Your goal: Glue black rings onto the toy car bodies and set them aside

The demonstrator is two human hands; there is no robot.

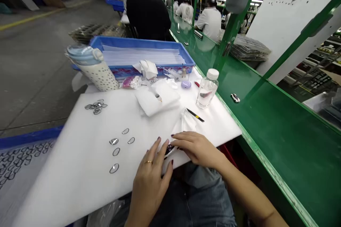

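- Head view: the left hand (150, 177) lies flat at the near edge of the white table (80, 170), fingers extended and grasping nothing, fingertips touching a small dark part (169, 149).
- The right hand (195, 147) rests palm down just beside it, fingers loosely curved over the same dark part; a true grip on it cannot be confirmed.
- A white cloth (185, 122) lies just beyond the right hand, with a black pen (195, 115) touching it.
- Five oval lenses (117, 149) lie left of the hands, apart from them.
- A clear bottle (207, 88) stands upright near the green conveyor (279, 138).
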